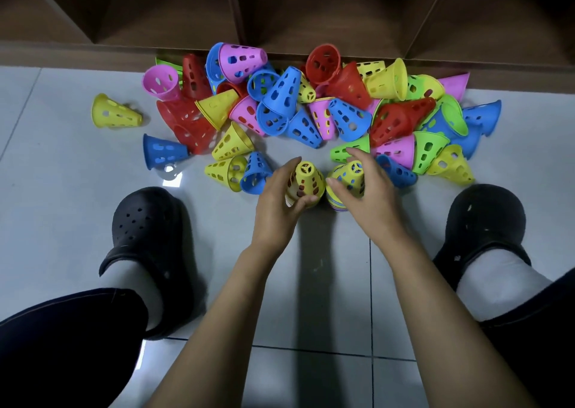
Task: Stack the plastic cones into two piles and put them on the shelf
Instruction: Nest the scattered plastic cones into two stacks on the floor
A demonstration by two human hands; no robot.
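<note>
My left hand (280,199) grips the left pile (306,177), fingers curled round its base. My right hand (370,190) arches over the right pile (347,174) — clasping or merely touching, I cannot tell. Both piles stand on the tiled floor (62,190) before the loose heap (311,106) (shelf (174,12) just behind). I'd hold each upright and seat the next one straight over the tip — thin, hole-punched plastic probably nests easily but tips.

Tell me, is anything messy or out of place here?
Yes. Most perforated plastic cones lie tipped over in a jumble on the grey tiled floor, not stacked. One yellow plastic cone lies apart on the left. Only the two yellow-topped stacks stand upright.
</note>
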